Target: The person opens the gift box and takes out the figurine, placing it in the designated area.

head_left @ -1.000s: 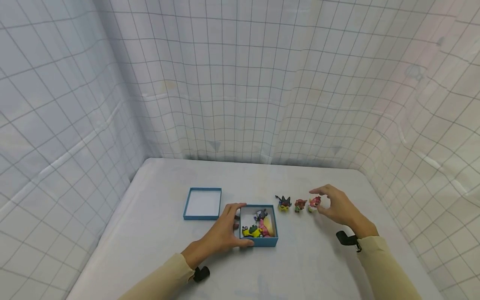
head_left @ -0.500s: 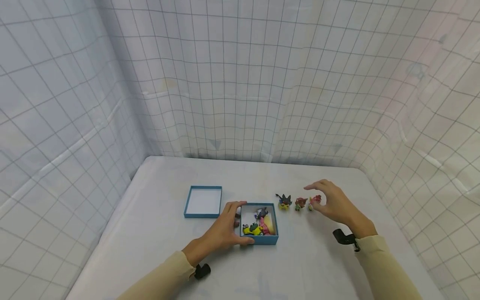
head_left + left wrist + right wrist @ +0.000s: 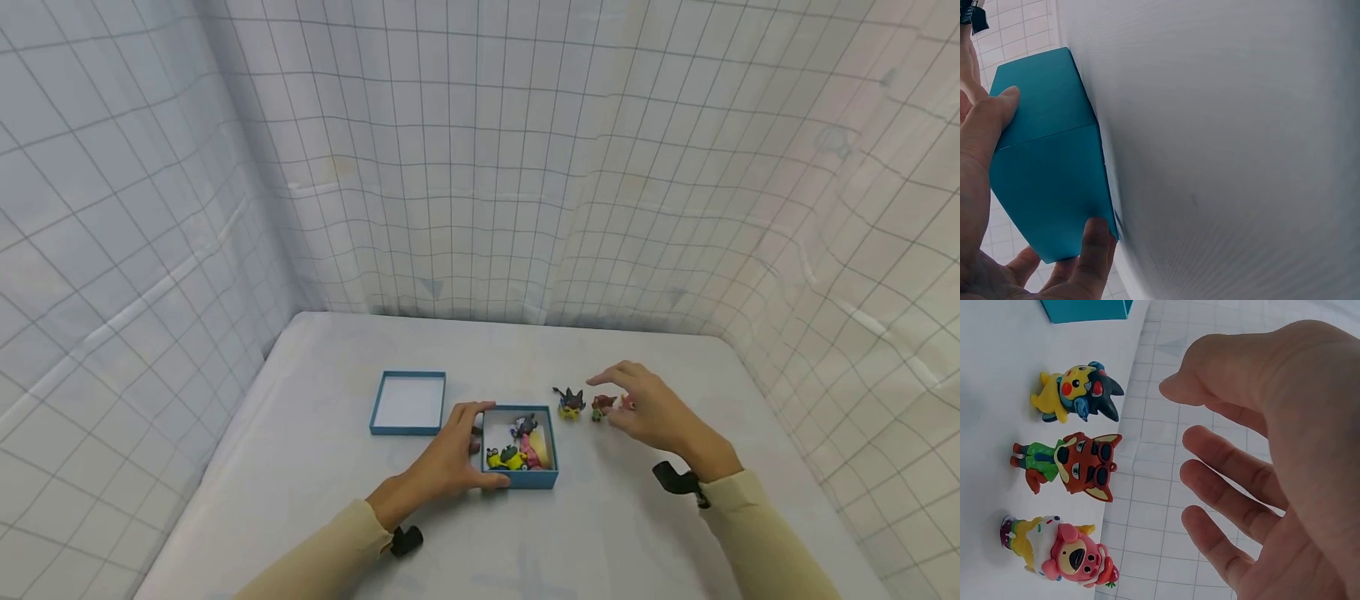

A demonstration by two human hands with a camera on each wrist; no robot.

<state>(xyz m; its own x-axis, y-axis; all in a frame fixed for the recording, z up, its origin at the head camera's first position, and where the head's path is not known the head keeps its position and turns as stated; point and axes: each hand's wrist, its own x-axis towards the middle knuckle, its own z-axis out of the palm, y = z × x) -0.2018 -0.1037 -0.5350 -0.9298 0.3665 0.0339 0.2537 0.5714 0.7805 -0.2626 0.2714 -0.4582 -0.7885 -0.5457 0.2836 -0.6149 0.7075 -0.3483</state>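
My left hand [image 3: 448,458] grips the left side of an open blue box [image 3: 531,480], thumb on its front wall and fingers spread over the left and rear sides. Inside lie several small figurines, yellow, pink and dark, at the front and right. My right hand [image 3: 654,413], fingers loosely bent and holding nothing, hovers by a row of three standing figurines. In the right wrist view these are a yellow figurine with a dark spiky hood [image 3: 1075,390], a fox figurine [image 3: 1075,464] in a green shirt, and a pink bear figurine [image 3: 1063,550]. In the head view the hand partly hides the bear.
A shallow blue lid [image 3: 408,431], white inside, lies on the white-covered table [image 3: 330,367] to the left behind the box. Grid-patterned curtains [image 3: 465,167] hang behind the table and at both sides.
My right hand has moved left along the row, from around the pink bear toward the fox, touching none visibly. The left hand stays on the box.
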